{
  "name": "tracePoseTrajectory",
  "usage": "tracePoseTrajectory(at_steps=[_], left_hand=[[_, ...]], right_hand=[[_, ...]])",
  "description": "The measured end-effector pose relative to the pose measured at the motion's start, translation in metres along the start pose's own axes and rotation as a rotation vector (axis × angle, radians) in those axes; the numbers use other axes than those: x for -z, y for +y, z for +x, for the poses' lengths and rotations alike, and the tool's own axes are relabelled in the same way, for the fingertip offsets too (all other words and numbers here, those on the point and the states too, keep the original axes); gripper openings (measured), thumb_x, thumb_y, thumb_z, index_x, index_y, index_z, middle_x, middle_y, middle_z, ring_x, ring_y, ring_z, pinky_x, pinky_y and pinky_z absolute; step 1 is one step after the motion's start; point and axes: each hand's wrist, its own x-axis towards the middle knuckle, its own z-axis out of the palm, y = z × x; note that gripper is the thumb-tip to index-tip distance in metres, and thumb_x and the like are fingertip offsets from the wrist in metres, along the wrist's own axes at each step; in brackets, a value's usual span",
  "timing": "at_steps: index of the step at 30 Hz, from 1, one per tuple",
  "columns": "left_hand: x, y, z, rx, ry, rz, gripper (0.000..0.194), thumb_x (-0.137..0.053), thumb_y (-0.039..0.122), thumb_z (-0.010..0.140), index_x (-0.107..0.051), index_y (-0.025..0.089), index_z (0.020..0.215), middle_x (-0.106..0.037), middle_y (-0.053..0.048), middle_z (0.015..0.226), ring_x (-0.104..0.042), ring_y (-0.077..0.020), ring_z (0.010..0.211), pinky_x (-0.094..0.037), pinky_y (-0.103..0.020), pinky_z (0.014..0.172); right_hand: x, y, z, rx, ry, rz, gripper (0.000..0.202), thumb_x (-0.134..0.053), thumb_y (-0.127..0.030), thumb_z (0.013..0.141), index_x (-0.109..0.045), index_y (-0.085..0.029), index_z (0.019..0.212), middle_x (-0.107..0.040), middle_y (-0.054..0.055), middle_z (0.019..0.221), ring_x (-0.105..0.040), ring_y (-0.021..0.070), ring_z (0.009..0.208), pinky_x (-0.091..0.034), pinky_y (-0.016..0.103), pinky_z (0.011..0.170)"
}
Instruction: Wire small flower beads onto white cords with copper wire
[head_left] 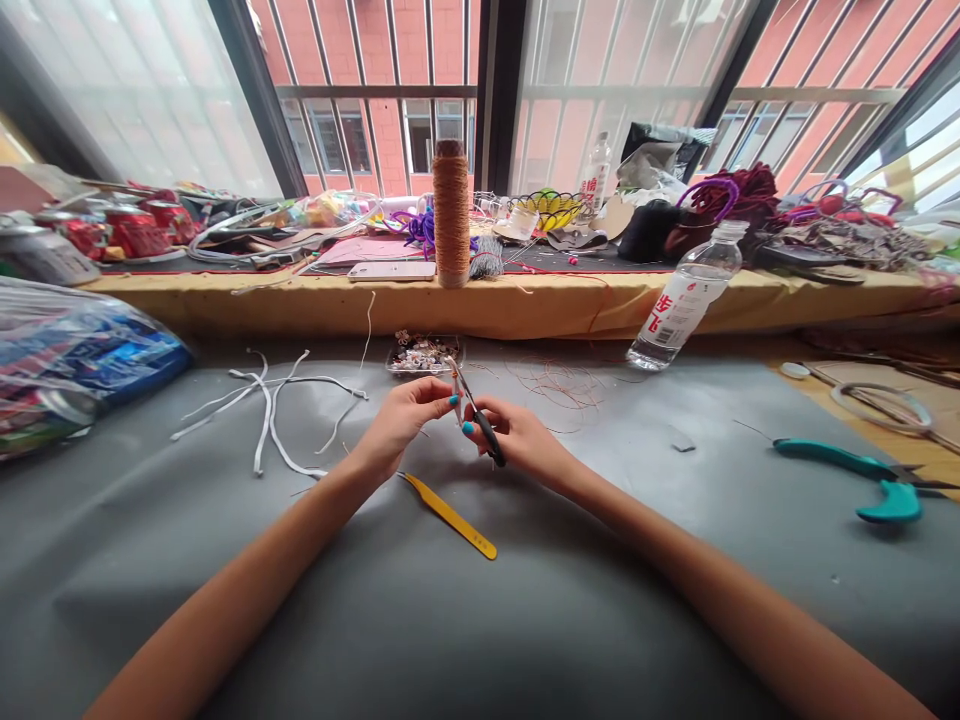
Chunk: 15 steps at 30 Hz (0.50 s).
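Observation:
My left hand (409,420) is closed in a pinch on a thin pale strip (458,402), probably white cord. My right hand (517,435) is closed around small black-handled scissors (487,432). Their narrow blades point up and away, close beside the left fingertips. Whether the blades touch the strip I cannot tell. Just beyond the fingers is a clear plastic box (394,368) of small mixed beads and charms (424,352). Yellow tweezers (454,515) lie on the grey mat below the hands, and loose white cords (270,410) lie to the left.
A tangle of fine copper-coloured wire (566,390) lies beyond my right hand. A water bottle (686,295) leans against the ledge. Teal-handled pliers (832,457) are at the right and a plastic-wrapped bundle (90,360) at the left. A brown thread spool (451,215) stands on the cluttered ledge.

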Motion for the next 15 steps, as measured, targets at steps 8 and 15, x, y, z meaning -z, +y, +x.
tracePoseTrajectory(at_steps=[8, 15], left_hand=[[0.0011, -0.0011, -0.0008, -0.001, -0.036, 0.01, 0.017, -0.067, 0.029, 0.064, -0.062, 0.015, 0.072, -0.061, -0.001, 0.074, -0.052, -0.013, 0.072, -0.037, -0.025, 0.073], [0.0009, -0.0009, -0.0004, 0.005, -0.067, 0.014, 0.014, -0.066, 0.029, 0.065, -0.061, 0.015, 0.069, -0.061, 0.0, 0.071, -0.053, -0.0123, 0.071, -0.037, -0.025, 0.072]], right_hand=[[-0.0023, -0.0022, -0.002, 0.003, 0.003, 0.042, 0.035, -0.049, -0.052, 0.075, -0.05, -0.019, 0.088, -0.044, -0.003, 0.063, -0.039, 0.0091, 0.058, -0.036, 0.022, 0.055], [-0.0037, -0.0002, -0.0021, 0.014, 0.024, 0.078, 0.035, -0.052, -0.05, 0.074, -0.052, -0.019, 0.089, -0.044, -0.003, 0.063, -0.039, 0.009, 0.059, -0.035, 0.022, 0.055]])
